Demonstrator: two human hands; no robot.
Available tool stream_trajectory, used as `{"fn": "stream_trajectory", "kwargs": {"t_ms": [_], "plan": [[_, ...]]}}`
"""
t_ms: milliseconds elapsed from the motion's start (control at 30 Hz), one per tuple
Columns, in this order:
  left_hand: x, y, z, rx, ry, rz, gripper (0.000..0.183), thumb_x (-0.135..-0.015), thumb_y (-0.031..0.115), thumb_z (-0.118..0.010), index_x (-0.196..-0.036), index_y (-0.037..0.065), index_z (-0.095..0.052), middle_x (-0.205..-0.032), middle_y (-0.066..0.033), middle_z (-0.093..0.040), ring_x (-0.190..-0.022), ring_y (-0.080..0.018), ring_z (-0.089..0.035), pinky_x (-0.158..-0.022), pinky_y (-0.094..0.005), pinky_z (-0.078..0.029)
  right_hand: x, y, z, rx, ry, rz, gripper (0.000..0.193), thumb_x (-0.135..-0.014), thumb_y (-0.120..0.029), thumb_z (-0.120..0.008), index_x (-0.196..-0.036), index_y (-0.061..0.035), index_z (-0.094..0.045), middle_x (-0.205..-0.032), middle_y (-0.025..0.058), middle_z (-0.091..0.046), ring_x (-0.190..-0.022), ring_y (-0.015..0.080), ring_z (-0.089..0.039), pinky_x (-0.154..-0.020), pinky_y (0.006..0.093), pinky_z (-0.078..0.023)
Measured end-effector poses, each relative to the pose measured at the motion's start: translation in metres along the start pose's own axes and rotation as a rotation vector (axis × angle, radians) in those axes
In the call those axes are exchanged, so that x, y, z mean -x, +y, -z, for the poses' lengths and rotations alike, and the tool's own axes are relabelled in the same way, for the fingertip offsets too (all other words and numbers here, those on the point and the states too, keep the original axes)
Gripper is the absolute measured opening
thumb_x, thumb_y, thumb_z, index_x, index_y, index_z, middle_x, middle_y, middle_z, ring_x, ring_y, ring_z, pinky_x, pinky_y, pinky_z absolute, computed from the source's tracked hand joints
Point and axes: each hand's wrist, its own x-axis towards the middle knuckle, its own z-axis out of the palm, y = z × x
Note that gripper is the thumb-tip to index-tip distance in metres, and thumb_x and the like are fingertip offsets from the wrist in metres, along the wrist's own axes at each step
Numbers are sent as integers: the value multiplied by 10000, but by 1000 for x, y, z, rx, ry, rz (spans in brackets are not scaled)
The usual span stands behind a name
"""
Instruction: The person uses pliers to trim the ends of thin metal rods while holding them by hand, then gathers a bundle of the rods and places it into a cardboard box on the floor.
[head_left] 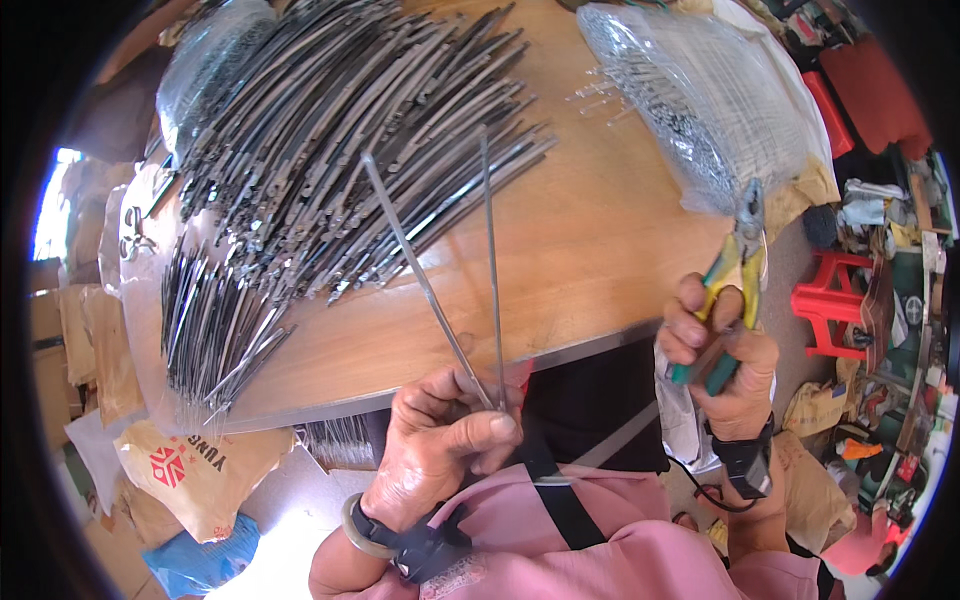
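A: What've we got in the head view?

B: We've got two thin metal strips point(430, 295) pinched in our left hand point(450, 430), fanning into a V over the table's point(570, 230) near edge. Our right hand point(728, 350) is wrapped round yellow-and-green pliers point(737, 270) (well apart from the strips), just off the right end.

A: Anything else?

B: Yeah, a messy dark pile of strips point(330, 140) toward the left edge, and a clear plastic bag point(730, 110) by the right edge.
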Motion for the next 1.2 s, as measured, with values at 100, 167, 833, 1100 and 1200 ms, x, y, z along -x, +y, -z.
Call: {"fn": "stream_trajectory", "kwargs": {"t_ms": [100, 167, 833, 1100, 1200], "plan": [[-4, -7, 8, -312, 96, -134, 178, -766, -40, -736, -900, -61, -620, -751, -159, -634, -482, -121, -471, -432, -237, -346, -1, -2, -3, 323, 78, 120, 219, -765, -115, -757, -893, -8, -614, -1063, 127, -537, -837, 176, -524, -702, 323, -431], [-3, -5, 10, -387, 114, -132, 165, -779, -45, -727, -903, -62, -620, -749, -151, -639, -485, -110, -469, -435, -230, -348, -1, -11, 3, 511, 106, 234, 229, -781, -114, -764, -917, 21, -640, -1073, 149, -562, -854, 182, -552, -741, 334, -448], [10, -4, 10, -487, 11, 55, 60, -844, -40, -681, -831, -30, -623, -707, -42, -630, -570, -66, -541, -514, -207, -433, -8, -35, -29, 1400, -326, 532, 211, -757, -101, -778, -913, 14, -695, -944, 125, -640, -870, 204, -607, -758, 316, -471], [5, 1, 12, -618, -20, 183, 93, -793, -68, -706, -863, -59, -646, -705, -90, -647, -547, -111, -589, -500, -231, -460, -42, -2, -46, 1826, -691, 648, 288, -611, -49, -706, -884, 22, -647, -1024, 129, -578, -928, 302, -592, -972, 486, -358], [8, -3, 13, -609, -1, 188, 112, -790, -60, -712, -887, -63, -656, -727, -92, -655, -570, -112, -603, -517, -230, -473, -44, 7, -43, 1822, -733, 670, 299, -584, -49, -681, -873, 19, -646, -1020, 127, -569, -898, 281, -583, -940, 502, -339]]}}
